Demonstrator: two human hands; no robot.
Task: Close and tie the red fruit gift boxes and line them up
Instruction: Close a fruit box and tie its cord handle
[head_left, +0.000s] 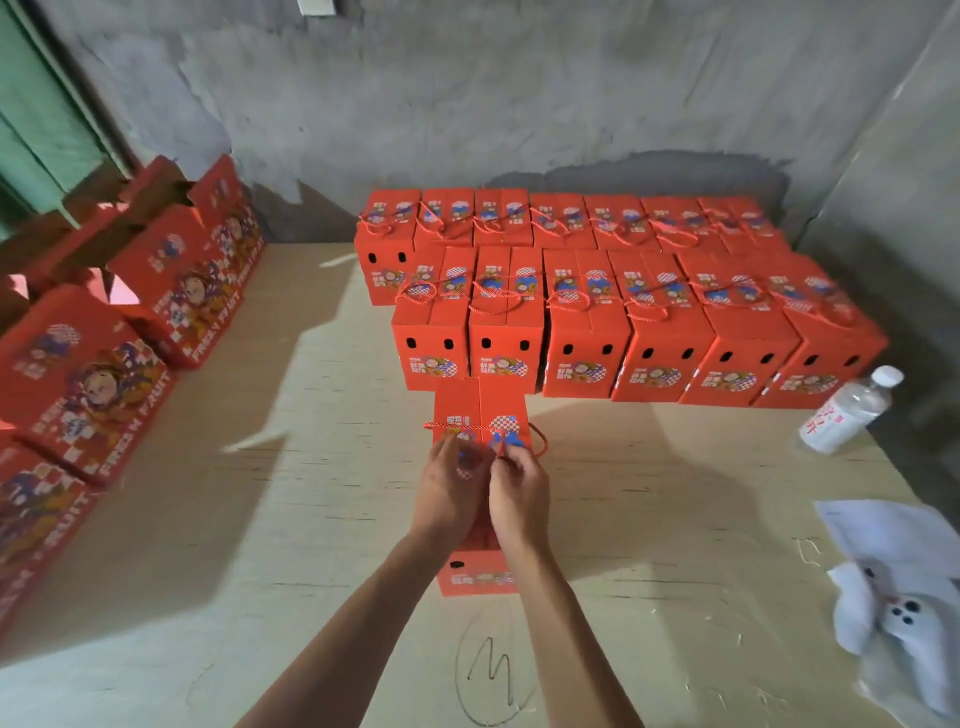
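Observation:
A red fruit gift box (480, 410) stands in the middle of the table with its top flaps shut. A red cord (537, 441) lies across its top and loops off to the right. My left hand (449, 491) and my right hand (519, 493) rest side by side on the box top, and each pinches the cord near the centre. Behind it stand two rows of closed, tied red boxes (587, 343), lined up against the wall.
Several open red boxes (88, 379) lie in a row along the left edge of the wooden table (260, 509). A clear water bottle (847, 410) lies at the right. White cloth and paper (904, 587) sit at the near right. A concrete wall backs the table.

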